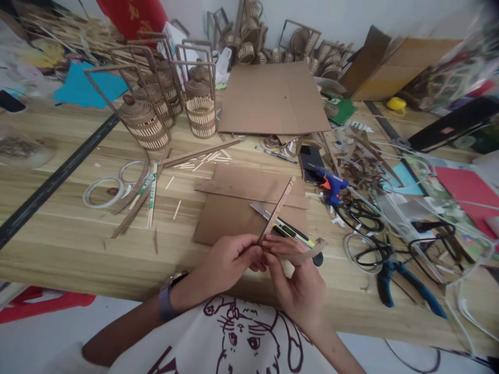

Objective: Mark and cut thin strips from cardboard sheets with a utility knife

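Observation:
Both hands meet near the table's front edge around a narrow brown cardboard strip [278,210], which slants up and away to the right. My left hand [230,262] pinches its near end between thumb and fingers. From the other side, my right hand [298,280] grips the same end, its fingers closed. A thin, curled brownish strip [317,249] trails out to the right of my right hand; where it starts is hidden. Beneath the strip, a yellow and black utility knife [290,231] lies with its blade out on a flat cardboard sheet [222,218].
Small slatted wooden buckets [200,117] stand at the back left. Tape rolls [103,192] and short sticks [210,157] lie to the left. On the right are a blue glue gun [333,187], pliers [405,283], cables and scraps. A large cardboard sheet [273,98] lies behind.

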The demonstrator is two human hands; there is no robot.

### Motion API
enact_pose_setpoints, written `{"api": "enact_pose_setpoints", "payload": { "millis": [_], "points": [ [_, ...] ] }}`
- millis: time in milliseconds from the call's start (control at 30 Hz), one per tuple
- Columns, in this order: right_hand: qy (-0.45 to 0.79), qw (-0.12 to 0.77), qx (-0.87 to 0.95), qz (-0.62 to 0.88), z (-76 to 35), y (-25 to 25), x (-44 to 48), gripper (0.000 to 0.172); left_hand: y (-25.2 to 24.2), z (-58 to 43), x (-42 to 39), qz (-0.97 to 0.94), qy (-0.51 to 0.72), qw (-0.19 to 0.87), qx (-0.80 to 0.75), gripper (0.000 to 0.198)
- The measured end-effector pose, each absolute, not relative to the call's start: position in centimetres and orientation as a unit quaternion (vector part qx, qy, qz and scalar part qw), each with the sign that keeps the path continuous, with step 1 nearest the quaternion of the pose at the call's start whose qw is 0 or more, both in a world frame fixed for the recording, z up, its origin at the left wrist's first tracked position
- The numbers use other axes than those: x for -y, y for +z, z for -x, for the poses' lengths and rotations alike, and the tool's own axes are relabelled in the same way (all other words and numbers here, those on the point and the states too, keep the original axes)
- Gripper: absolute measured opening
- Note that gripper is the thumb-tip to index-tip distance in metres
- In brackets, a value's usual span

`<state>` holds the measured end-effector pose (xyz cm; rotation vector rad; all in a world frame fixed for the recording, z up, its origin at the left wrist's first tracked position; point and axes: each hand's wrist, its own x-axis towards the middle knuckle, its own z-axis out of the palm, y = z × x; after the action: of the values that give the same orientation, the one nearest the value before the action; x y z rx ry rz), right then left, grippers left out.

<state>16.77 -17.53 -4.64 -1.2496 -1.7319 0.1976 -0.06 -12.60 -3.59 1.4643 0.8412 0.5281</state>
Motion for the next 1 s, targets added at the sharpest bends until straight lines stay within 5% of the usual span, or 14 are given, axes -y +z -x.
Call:
{"api": "enact_pose_setpoints", "payload": {
  "millis": [167,433,867,1000],
  "points": [
    [0.050,0.471,0.711,0.519,-16.70,-4.58,17.38,0.016,-3.13,0.07,12.72,-0.677,0.237,0.583,-0.381,0.033],
    [0.241,0.578,0.529,0.573,-16.18,-4.07,17.92,0.011,-2.88,0.57,12.38,-0.717,0.232,0.580,-0.310,0.031],
    [0.027,0.463,0.746,0.477,-16.83,-3.81,17.21,0.025,-3.00,0.27,12.63,-0.703,0.236,0.552,-0.381,0.031],
    [0.065,0.485,0.698,0.523,-16.81,-4.21,17.58,0.017,-2.94,0.39,12.78,-0.711,0.243,0.558,-0.351,0.030]
  ]
}}
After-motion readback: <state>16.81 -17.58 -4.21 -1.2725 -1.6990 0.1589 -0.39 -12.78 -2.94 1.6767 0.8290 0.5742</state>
